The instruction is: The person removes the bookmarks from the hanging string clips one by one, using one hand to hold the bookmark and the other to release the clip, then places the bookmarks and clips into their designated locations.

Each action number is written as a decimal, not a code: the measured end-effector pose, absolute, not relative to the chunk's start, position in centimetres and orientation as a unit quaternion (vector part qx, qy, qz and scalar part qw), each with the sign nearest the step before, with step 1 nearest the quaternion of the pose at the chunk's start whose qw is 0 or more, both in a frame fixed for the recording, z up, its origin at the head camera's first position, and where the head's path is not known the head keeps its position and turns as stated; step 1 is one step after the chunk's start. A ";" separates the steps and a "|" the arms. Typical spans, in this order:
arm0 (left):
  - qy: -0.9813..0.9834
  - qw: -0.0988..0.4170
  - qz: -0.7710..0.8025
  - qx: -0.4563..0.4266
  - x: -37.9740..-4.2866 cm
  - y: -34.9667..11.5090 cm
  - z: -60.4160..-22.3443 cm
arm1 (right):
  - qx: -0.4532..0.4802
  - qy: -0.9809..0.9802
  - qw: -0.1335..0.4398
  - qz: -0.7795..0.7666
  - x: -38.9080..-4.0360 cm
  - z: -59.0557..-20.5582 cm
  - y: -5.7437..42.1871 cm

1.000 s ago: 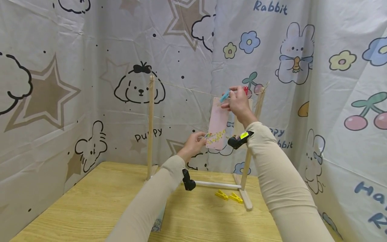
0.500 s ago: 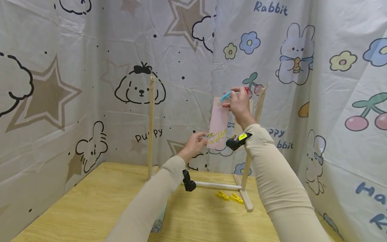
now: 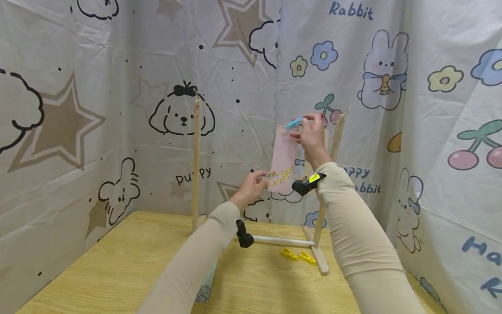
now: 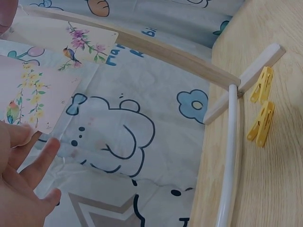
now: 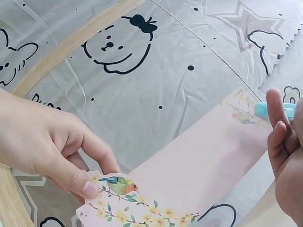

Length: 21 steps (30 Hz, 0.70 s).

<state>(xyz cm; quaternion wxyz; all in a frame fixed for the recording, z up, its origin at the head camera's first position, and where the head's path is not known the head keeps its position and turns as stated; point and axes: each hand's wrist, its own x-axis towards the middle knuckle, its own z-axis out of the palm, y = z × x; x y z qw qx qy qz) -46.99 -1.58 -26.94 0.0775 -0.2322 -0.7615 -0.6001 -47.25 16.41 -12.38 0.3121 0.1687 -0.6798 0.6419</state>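
Note:
A pink card [image 3: 284, 157] with yellow blossoms and a bird hangs upright below a thin string [image 3: 243, 114]. At its lower left edge my left hand [image 3: 251, 187] pinches it between thumb and fingers, seen closely in the right wrist view. My right hand [image 3: 312, 137] holds a light blue clothespin [image 3: 294, 123] by one end, the other end at the card's top edge by the string. Whether the clothespin bites both card and string cannot be told. Behind, a cream card [image 4: 71, 45] with pink flowers and a bird hangs partly hidden; a red clip [image 3: 321, 116] shows by my right fingers.
The string runs between two wooden posts, left [image 3: 195, 165] and right [image 3: 320, 213], joined low down by a white bar [image 3: 282, 240]. Two yellow clothespins [image 3: 289, 254] lie near the right foot. A bluish flat piece [image 3: 205, 291] lies on the table [image 3: 98, 261], partly under my left sleeve.
My right hand has shifted slightly right, and the blue clothespin has tipped to a flatter angle at the card's top. My left hand keeps its pinch on the card.

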 end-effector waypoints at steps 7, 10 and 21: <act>-0.761 0.076 -0.600 -0.235 -46.9 -1.6 -26.8 | 0.168 -0.653 0.305 0.673 -47.0 -12.2 16.2; -0.764 0.080 -0.598 -0.230 -46.8 -1.6 -26.8 | 0.166 -0.642 0.307 0.682 -47.0 -12.2 16.1; -0.761 0.081 -0.601 -0.230 -46.9 -1.8 -26.9 | 0.178 -0.618 0.304 0.703 -47.1 -12.0 16.2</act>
